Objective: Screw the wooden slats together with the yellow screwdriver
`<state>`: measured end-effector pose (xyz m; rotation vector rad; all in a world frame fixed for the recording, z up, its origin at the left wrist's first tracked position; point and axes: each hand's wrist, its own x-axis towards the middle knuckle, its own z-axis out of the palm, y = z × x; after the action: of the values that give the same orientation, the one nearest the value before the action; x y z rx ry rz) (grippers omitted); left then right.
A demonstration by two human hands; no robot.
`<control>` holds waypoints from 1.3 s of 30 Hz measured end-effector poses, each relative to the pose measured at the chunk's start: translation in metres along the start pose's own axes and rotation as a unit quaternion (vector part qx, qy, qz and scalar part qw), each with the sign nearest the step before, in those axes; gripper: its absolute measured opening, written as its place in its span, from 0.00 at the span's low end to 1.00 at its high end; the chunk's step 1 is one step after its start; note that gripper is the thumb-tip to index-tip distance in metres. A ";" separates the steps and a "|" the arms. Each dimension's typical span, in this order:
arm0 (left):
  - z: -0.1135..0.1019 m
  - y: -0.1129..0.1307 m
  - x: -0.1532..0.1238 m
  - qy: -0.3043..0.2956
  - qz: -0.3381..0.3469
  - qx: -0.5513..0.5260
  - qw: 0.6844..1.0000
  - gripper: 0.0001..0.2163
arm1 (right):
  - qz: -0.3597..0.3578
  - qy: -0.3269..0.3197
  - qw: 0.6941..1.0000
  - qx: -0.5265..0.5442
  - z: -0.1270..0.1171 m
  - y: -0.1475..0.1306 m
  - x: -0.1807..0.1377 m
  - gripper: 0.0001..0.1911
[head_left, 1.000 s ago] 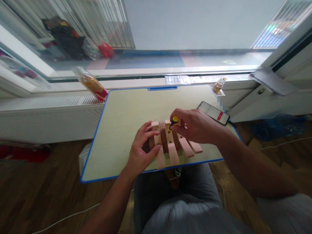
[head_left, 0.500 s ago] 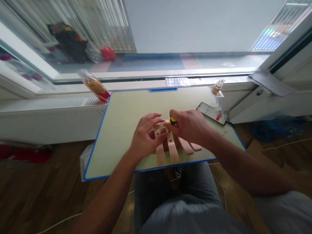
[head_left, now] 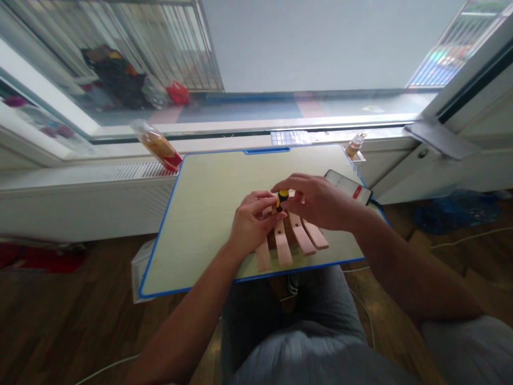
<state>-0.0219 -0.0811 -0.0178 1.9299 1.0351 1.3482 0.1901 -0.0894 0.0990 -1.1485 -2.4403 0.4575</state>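
Observation:
A small screwdriver [head_left: 282, 195] with a yellow and black handle stands nearly upright over a wooden piece. My right hand [head_left: 316, 200] has its fingers closed about the top of the handle. Thumb and forefinger of my left hand [head_left: 252, 219] come together at the handle's lower end, with the palm over the wood's left side. The screwdriver's tip is hidden by the fingers. Under both hands lies a wooden assembly whose pale slats [head_left: 284, 250] fan out toward me; dark holes show in some of them.
The blue-edged board [head_left: 200, 214] carries the work. A phone [head_left: 348, 187] lies at its right side. Beyond the board are a tilted bottle [head_left: 158, 149] on the left and a small bottle [head_left: 355, 146] on the right. A blue plastic bag [head_left: 444, 211] is on the floor.
My right hand has shifted slightly up, its fingers loosened and re-placed on the handle, showing more of the screwdriver. My left hand has moved right, its fingertips now at the handle's base.

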 end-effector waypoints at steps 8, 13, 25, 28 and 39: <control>0.000 0.005 0.000 0.003 -0.014 -0.013 1.000 0.18 | 0.046 0.068 0.995 -0.051 0.009 -0.004 -0.002 0.09; 0.001 0.005 -0.001 0.010 -0.009 -0.029 0.999 0.12 | 0.093 0.121 0.987 -0.056 0.026 0.000 0.002 0.16; 0.000 0.000 -0.002 0.023 -0.009 -0.045 0.999 0.10 | 0.000 0.038 0.996 0.080 0.011 0.010 0.004 0.08; 0.000 0.000 -0.002 0.019 -0.003 -0.038 0.999 0.09 | 0.019 0.065 0.997 0.048 0.015 0.008 0.005 0.09; 0.001 0.000 -0.003 0.015 -0.020 -0.062 0.998 0.08 | 0.036 0.060 0.997 0.034 0.013 0.006 0.006 0.14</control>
<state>-0.0216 -0.0838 -0.0201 1.7949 0.9758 1.3889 0.1840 -0.0825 0.0859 -1.2016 -2.2701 0.4754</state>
